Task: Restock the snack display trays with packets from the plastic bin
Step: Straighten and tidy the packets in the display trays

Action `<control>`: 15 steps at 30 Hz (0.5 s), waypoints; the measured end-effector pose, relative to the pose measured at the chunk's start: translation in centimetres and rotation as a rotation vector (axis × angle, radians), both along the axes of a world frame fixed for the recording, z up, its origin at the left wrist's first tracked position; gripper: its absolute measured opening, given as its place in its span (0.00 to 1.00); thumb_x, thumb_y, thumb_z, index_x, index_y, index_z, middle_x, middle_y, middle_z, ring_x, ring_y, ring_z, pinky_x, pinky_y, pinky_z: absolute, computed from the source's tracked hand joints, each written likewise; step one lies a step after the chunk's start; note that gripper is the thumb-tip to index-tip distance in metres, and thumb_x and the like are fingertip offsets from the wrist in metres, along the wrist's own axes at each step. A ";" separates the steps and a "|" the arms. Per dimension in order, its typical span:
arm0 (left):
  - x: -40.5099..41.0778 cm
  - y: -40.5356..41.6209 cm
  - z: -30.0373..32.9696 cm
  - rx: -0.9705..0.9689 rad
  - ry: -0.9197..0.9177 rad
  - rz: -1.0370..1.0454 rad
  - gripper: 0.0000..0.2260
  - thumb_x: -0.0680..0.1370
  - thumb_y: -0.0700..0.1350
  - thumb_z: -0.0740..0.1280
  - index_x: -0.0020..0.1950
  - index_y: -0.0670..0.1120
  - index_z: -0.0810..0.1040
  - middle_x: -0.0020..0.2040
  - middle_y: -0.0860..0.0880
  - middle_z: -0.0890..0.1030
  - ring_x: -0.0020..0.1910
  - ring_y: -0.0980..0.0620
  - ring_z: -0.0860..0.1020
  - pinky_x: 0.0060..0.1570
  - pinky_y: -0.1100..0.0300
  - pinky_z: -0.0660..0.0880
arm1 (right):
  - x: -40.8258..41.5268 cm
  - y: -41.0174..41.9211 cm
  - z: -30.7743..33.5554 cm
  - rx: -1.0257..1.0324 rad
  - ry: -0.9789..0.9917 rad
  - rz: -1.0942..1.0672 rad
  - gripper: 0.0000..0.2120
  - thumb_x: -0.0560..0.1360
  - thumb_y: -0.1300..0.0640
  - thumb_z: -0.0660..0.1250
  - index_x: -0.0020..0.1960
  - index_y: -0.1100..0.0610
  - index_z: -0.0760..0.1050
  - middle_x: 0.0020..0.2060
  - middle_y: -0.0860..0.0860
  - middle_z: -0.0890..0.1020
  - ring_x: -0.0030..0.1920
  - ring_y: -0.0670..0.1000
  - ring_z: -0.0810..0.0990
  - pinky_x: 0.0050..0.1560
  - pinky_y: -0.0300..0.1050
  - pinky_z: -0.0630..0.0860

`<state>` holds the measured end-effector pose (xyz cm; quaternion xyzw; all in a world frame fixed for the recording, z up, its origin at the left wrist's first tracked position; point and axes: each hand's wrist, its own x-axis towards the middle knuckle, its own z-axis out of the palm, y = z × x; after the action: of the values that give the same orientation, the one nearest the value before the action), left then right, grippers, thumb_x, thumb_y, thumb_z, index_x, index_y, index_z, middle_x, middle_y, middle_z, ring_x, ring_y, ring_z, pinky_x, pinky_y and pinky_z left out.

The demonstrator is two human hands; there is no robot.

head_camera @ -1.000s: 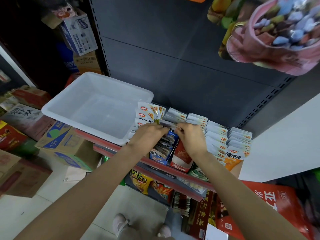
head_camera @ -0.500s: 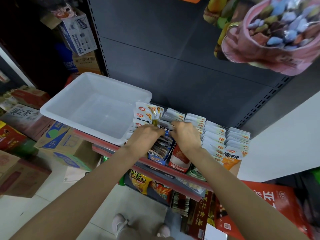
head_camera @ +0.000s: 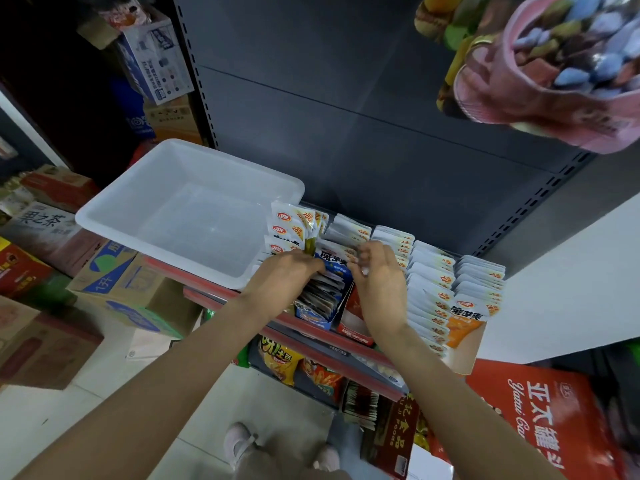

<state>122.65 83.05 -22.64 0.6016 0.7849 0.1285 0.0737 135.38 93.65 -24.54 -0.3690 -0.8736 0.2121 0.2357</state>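
The white plastic bin (head_camera: 187, 216) sits on the shelf at the left with nothing visible inside it. To its right stand snack display trays packed with rows of packets (head_camera: 429, 282). A blue packet (head_camera: 334, 263) stands upright at the back of the blue display tray (head_camera: 320, 315), above a row of dark packets. My left hand (head_camera: 284, 278) grips this packet's left edge with curled fingers. My right hand (head_camera: 377, 282) pinches its right edge between thumb and bent fingers, covering much of the red tray (head_camera: 353, 332).
A grey shelf back panel (head_camera: 346, 133) rises behind the trays. Pink hanging candy bags (head_camera: 554, 64) are overhead at the right. Cardboard boxes (head_camera: 114, 282) crowd the floor at the left. Lower shelves hold more snacks (head_camera: 280, 362), and a big red bag (head_camera: 540, 420) lies at the lower right.
Both hands have stayed at the blue tray. They have drawn slightly apart, and the blue packet's printed face now shows between them.
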 end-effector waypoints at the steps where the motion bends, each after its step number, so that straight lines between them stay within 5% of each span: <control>1: 0.0 0.0 -0.1 0.015 -0.004 0.002 0.11 0.76 0.38 0.66 0.58 0.45 0.78 0.51 0.44 0.81 0.51 0.45 0.78 0.46 0.55 0.74 | 0.3 -0.5 -0.2 -0.027 0.027 -0.030 0.09 0.77 0.60 0.66 0.56 0.59 0.73 0.50 0.54 0.78 0.44 0.54 0.79 0.43 0.51 0.79; 15: 0.0 -0.3 -0.4 0.058 -0.029 0.032 0.11 0.76 0.39 0.67 0.58 0.46 0.79 0.52 0.44 0.81 0.50 0.45 0.79 0.47 0.54 0.75 | -0.6 -0.9 -2.9 -0.232 -0.114 -0.189 0.06 0.79 0.59 0.61 0.53 0.61 0.74 0.40 0.57 0.82 0.39 0.57 0.81 0.36 0.48 0.75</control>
<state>122.66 82.77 -23.07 0.5892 0.7891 0.1607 0.0656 134.77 92.73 -27.46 -0.4857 -0.8167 0.2670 0.1605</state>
